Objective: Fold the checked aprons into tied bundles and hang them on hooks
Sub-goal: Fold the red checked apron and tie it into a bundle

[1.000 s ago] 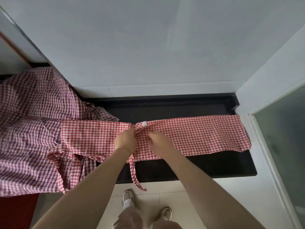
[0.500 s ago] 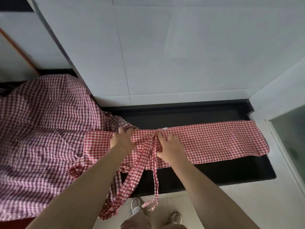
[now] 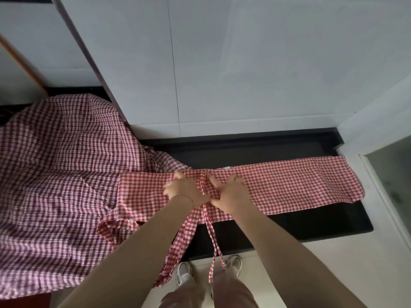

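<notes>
The left hand (image 3: 185, 188) lay on the folded red apron (image 3: 289, 185) with its fingers curled into the cloth near the middle, gripping a gathered fold, while the right hand (image 3: 231, 190) pressed down just beside it, fingers spread and mostly straight, its thumb near the ties (image 3: 213, 236). A second before, both hands had been bunched close at the knot with only one tie hanging over the edge; half a second before, they had parted and flattened on either side of it, and two strips had dropped down. By this moment the hands had drawn together again over the strip's middle, and the ties hung free past the counter's front edge toward the floor. That suggested the tie was not yet secured round the fold, so the bundle was probably unfinished and hanging was some way off. The apron stretched as a long band along the black counter (image 3: 311, 225), its right end near the corner by the wall (image 3: 244, 63). To the left a darker checked apron (image 3: 55, 174) lay heaped, touching the red one's left end. A white tiled wall rose behind, and pale floor (image 3: 322, 274) and white shoes (image 3: 184, 272) showed below.
</notes>
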Available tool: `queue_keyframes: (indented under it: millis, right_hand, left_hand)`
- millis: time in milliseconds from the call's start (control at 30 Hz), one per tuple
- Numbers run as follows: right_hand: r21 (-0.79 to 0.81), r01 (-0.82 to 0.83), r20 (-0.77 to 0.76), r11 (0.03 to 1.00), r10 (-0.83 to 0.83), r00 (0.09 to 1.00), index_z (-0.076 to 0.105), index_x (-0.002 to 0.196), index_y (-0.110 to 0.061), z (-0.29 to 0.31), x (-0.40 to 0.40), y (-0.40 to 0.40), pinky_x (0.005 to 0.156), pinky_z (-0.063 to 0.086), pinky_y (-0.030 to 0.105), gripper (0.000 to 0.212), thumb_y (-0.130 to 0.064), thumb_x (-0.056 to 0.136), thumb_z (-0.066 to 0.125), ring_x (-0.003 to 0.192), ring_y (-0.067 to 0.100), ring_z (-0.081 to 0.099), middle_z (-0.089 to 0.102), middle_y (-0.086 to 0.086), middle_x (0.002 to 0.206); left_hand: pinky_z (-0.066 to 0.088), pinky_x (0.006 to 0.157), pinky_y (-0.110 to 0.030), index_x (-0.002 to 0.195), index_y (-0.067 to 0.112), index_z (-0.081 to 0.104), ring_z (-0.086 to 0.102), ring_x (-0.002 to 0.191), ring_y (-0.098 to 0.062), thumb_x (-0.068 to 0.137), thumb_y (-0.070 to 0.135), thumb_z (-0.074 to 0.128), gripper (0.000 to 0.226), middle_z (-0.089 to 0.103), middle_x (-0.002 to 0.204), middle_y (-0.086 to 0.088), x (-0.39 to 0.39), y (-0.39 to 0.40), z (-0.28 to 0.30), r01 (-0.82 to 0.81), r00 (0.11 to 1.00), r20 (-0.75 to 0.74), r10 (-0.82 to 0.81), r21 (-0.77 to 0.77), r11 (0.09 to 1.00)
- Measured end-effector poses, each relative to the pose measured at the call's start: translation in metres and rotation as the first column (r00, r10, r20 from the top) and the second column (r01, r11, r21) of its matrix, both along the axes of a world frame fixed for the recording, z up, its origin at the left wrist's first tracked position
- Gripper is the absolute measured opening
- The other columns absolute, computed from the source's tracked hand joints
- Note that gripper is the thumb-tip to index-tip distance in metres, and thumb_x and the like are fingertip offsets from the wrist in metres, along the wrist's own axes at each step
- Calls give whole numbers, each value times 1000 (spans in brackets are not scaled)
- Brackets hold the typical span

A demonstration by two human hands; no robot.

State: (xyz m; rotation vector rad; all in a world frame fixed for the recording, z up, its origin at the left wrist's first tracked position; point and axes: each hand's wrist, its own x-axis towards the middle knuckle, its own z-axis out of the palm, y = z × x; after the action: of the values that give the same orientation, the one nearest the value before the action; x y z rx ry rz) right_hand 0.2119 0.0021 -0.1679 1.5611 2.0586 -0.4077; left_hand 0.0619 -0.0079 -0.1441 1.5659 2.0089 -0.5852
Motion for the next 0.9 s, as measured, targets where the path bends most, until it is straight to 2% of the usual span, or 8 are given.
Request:
queue_keyframes:
  millis: [100, 200, 367, 467, 567, 667, 800, 900]
  right_hand:
    - [-17, 6, -6, 1000, -6, 1000, -16, 146, -55, -3, 0, 1, 103, 44, 57, 87, -80, 86, 41, 129, 52, 36, 28, 31, 145]
    - [-26, 0, -5, 1000, 0, 1000, -16, 146, -58, -3, 2, 2, 106, 40, 58, 93, -84, 81, 45, 136, 53, 31, 21, 31, 153]
    - [-11, 28, -57, 1000, -29, 998, -4, 150, -56, 4, 4, -1, 111, 35, 60, 94, -83, 79, 51, 140, 52, 27, 19, 27, 157]
    - [-2, 18, -71, 1000, -19, 997, 1, 152, -53, 8, 4, -2, 112, 33, 59, 92, -80, 81, 52, 141, 48, 27, 20, 24, 158]
    - [22, 17, -134, 1000, -13, 991, 20, 154, -45, 16, 0, 2, 113, 32, 55, 75, -64, 91, 55, 144, 40, 27, 24, 19, 158]
    - [141, 97, -344, 985, -43, 938, 44, 144, -26, 27, -14, 11, 106, 44, 41, 47, -35, 100, 56, 134, 29, 46, 43, 13, 149]
    - [20, 185, -625, 982, -133, 769, 35, 149, -28, 41, -44, 19, 86, 58, 37, 50, -19, 102, 51, 99, 21, 65, 60, 6, 124]
    - [7, 189, -624, 982, -143, 768, 57, 124, -22, 41, -58, 24, 81, 56, 36, 24, -21, 104, 45, 93, 21, 67, 67, 2, 104]
  left_hand:
    - [50, 100, -51, 148, 2, 35, 37, 132, -57, 87, 66, 54, 90, 14, 157, -21, 12, -3, 3, 1, 998, -64, -1, 0, 1000]
    - [56, 84, -36, 139, 4, 50, 50, 122, -45, 95, 36, 51, 54, 25, 150, -19, 5, 0, 6, 15, 997, -77, -9, 68, 998]
    - [51, 65, -29, 115, 10, 62, 60, 89, -20, 93, 35, 59, 34, 58, 110, -6, -41, 6, 20, -137, 988, 96, 119, 213, 967]
    - [45, 62, -27, 110, 19, 56, 56, 86, -16, 90, 26, 62, 22, 58, 100, 1, -55, 6, 30, -152, 971, 228, 76, 336, 929]
    - [54, 77, -35, 100, 19, 64, 55, 99, -19, 92, 29, 60, 13, 56, 109, -1, -56, 8, 33, -69, 974, 225, -29, 417, 906]
    - [54, 72, -29, 79, 19, 60, 59, 85, -16, 97, 32, 53, 23, 63, 100, -3, -55, 14, 34, -37, 977, 213, -34, 324, 945]
    - [43, 68, -23, 99, 13, 70, 58, 79, -13, 100, 24, 49, 23, 66, 94, -1, -53, 16, 43, -149, 895, 444, 44, 205, 967]
    - [46, 84, -26, 115, 14, 68, 59, 96, -17, 101, 23, 49, 25, 67, 113, -4, -54, 17, 43, -313, 781, 595, 187, 115, 943]
